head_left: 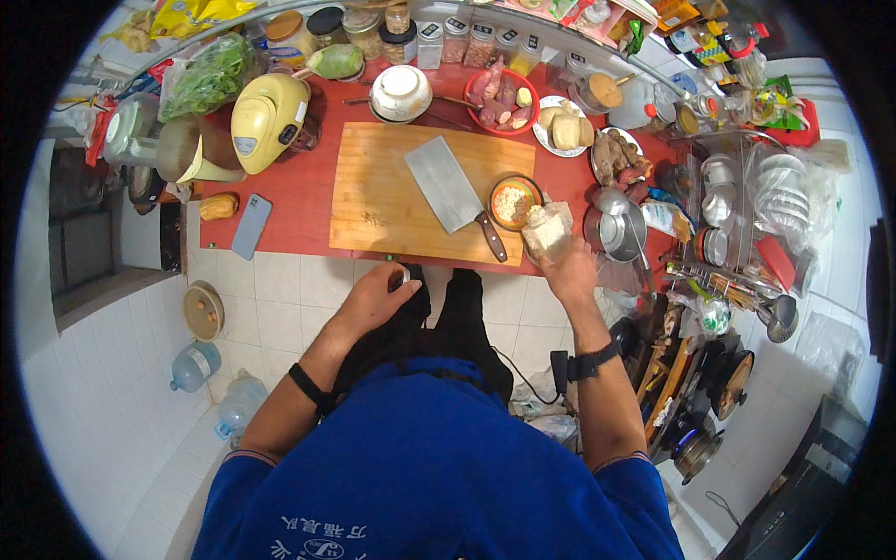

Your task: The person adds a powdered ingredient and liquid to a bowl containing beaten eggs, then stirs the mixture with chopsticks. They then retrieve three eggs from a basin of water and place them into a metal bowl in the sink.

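My right hand [569, 271] is closed round a see-through container of pale, crumbly food [549, 231] at the table's front edge; whether it is a bag or a jar I cannot tell. Right beside it stands a small orange-rimmed bowl [512, 203] with pale chopped bits in it. A cleaver [442, 183] lies flat on the wooden cutting board [373, 177], its dark handle pointing toward me. My left hand [373, 297] hangs in front of the table, fingers curled round a small dark and whitish item that is mostly hidden.
Behind the board are a white bowl [401, 91], a red basin of reddish pieces [475, 121] and a plate of pale blocks [564, 128]. Metal pots [618, 233] crowd the right. A phone [251, 227] and yellow appliance [269, 123] are at left.
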Action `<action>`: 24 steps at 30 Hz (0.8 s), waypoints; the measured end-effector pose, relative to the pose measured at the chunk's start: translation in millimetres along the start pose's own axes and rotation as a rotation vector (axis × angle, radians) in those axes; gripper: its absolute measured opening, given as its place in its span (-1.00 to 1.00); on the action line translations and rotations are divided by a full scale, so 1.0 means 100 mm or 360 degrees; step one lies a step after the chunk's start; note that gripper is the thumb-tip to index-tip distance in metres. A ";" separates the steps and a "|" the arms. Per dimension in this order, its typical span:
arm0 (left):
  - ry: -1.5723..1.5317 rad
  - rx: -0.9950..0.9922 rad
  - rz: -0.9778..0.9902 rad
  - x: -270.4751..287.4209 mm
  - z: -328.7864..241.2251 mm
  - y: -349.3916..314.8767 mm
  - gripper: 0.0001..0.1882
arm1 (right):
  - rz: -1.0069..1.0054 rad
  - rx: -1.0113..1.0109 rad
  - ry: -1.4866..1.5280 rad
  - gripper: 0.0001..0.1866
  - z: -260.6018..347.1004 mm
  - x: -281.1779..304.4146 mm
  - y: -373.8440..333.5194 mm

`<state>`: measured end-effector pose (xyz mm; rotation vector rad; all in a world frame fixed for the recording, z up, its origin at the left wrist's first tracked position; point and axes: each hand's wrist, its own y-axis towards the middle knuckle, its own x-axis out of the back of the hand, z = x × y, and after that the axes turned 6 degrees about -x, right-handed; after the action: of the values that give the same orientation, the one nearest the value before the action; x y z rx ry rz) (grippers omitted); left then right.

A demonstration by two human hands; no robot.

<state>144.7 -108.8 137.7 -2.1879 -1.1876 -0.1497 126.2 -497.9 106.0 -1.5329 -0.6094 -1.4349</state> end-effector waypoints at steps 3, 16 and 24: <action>0.0051 -0.0002 -0.0002 0.00 -0.01 0.00 -0.50 | 0.0033 -0.0039 -0.0022 -0.17 0.03 -0.03 -0.01; -0.0002 0.0035 -0.0049 0.03 0.02 -0.04 -0.55 | -0.0190 0.0088 0.0033 -0.19 0.06 -0.01 -0.03; 0.0046 0.0042 0.0008 0.07 0.09 -0.06 -0.49 | -0.0113 0.0028 0.0022 -0.18 0.09 -0.12 -0.03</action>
<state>142.4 -96.3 136.1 -2.1586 -1.1621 -0.1620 126.4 -486.1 96.4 -1.4994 -0.6724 -1.4885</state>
